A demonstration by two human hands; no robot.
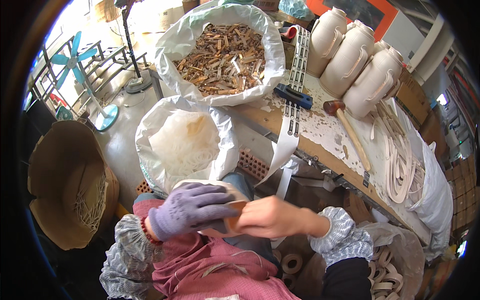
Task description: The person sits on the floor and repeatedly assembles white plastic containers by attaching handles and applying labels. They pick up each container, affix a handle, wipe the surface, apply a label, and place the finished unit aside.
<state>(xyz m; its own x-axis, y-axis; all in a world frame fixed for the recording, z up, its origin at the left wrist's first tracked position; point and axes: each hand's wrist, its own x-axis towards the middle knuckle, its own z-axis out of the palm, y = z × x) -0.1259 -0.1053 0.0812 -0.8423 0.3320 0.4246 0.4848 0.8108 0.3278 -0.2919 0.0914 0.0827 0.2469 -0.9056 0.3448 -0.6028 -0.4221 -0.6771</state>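
My left hand [192, 210], in a purple knitted glove, wraps round a cream-coloured hollow piece [231, 189] held over my lap. An orange-brown surface shows at the piece's right end. My bare right hand [272, 217] is closed at that end, fingers curled against its edge and slightly blurred. Whether anything small is pinched in those fingers is hidden. The glove covers most of the piece, so its full shape cannot be made out. Just beyond my hands stands a white bag [227, 137] of translucent rings [187, 145].
A bigger white bag [170, 47] holds thin metal pieces [220, 60]. On the worn bench [325, 125] are a mallet [352, 140], a blue bar [293, 96], a strip of metal clips [299, 65], cream jugs [345, 60] and pale straps [397, 165]. A cardboard drum [55, 170] stands left.
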